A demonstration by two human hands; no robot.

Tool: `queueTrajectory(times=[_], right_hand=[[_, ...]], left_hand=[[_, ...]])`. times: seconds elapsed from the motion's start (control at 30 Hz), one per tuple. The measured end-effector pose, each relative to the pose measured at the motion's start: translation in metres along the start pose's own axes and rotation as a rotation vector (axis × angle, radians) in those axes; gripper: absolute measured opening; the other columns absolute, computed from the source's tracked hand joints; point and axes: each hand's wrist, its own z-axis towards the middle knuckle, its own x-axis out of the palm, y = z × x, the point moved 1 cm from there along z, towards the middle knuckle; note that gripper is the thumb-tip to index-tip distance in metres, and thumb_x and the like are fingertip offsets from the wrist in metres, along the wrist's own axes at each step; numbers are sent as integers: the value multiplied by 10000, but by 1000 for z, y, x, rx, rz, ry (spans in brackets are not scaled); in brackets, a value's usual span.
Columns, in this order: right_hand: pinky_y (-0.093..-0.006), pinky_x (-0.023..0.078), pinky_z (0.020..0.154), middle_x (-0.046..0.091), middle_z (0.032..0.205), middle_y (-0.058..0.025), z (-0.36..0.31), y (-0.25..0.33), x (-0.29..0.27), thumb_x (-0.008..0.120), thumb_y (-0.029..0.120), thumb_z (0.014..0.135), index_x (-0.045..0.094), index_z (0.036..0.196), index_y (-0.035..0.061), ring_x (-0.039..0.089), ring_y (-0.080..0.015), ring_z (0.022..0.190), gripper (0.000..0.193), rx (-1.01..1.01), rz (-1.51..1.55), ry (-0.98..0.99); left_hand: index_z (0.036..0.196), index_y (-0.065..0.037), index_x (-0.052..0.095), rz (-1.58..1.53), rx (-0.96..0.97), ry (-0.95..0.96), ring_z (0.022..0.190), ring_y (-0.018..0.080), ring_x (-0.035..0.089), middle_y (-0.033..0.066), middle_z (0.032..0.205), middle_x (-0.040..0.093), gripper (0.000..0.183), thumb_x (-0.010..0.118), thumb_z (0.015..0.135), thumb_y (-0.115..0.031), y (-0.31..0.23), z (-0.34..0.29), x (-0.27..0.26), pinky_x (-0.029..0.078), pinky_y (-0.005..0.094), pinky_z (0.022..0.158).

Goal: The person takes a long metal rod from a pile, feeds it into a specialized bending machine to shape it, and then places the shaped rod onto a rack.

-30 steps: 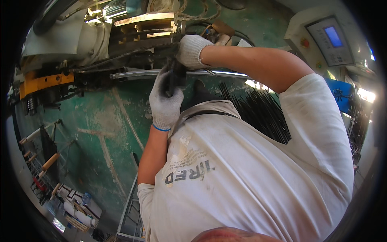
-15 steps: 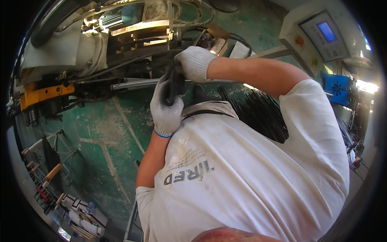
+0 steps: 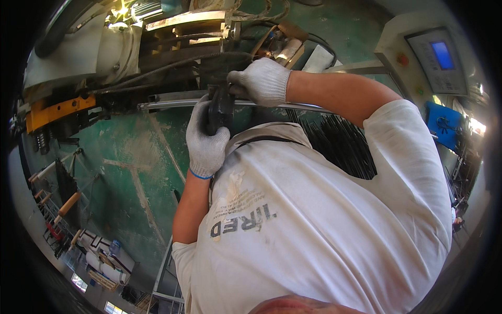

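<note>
My left hand (image 3: 205, 145), in a white knit glove with a blue cuff edge and dark stains on the palm side, is wrapped round a black part (image 3: 224, 100) of flat, blocky shape. My right hand (image 3: 263, 82), gloved in white too, is closed, with fingertips and thumb at the upper right edge of that part. What lies between those fingertips is hidden. Behind the black part a shiny metal rod (image 3: 170, 104) runs sideways, along the near side of the machine. The dark part's exact kind cannot be made out.
Ahead stands a machine with a ribbed hose (image 3: 178, 64) and a yellow bracket (image 3: 61, 117). A control panel with a blue screen (image 3: 442, 56) is at the far right. Many thin black rods (image 3: 342, 144) lie right of my body. Racks with wooden rollers (image 3: 69, 204) stand at left.
My right hand has shifted a little right along the part's edge. The left hand and the black part have moved slightly left, and the part now stands more upright. The view has turned slightly.
</note>
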Motion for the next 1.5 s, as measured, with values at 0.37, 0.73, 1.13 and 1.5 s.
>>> queueTrajectory(times=[0.37, 0.73, 1.13, 1.5], right_hand=[[-503, 595, 683, 760, 822, -138, 15, -47, 27, 760, 280, 955, 729, 1134, 96, 743, -393, 757, 259, -303, 126, -100], [-496, 588, 680, 780, 864, -79, 25, -62, 49, 777, 247, 854, 721, 1057, 147, 750, -374, 791, 233, -393, 227, -223], [-473, 588, 685, 760, 837, -83, 23, -56, 38, 787, 189, 849, 747, 1034, 123, 734, -363, 769, 201, -428, 191, -248], [-498, 574, 722, 758, 908, -112, 14, -43, 44, 784, 310, 933, 767, 1054, 149, 737, -367, 836, 202, -255, 347, -303]], left_hand=[[1344, 88, 629, 28, 13, -16, 1272, 237, 626, 188, 1389, 650, 599, 585, 749, 37, 5, 2, -1, 463, 355, 1149], [1353, 79, 629, -30, -84, -22, 1100, 167, 620, 97, 1182, 671, 609, 593, 748, 15, -9, 4, 2, 490, 308, 1058], [1451, 106, 580, -73, 21, 32, 1228, 204, 654, 145, 1358, 676, 678, 581, 777, 32, 6, 2, -4, 514, 338, 1094], [1561, 104, 502, 51, 47, 80, 1290, 244, 675, 167, 1435, 667, 758, 590, 812, 35, 19, 0, -14, 539, 381, 1132]])
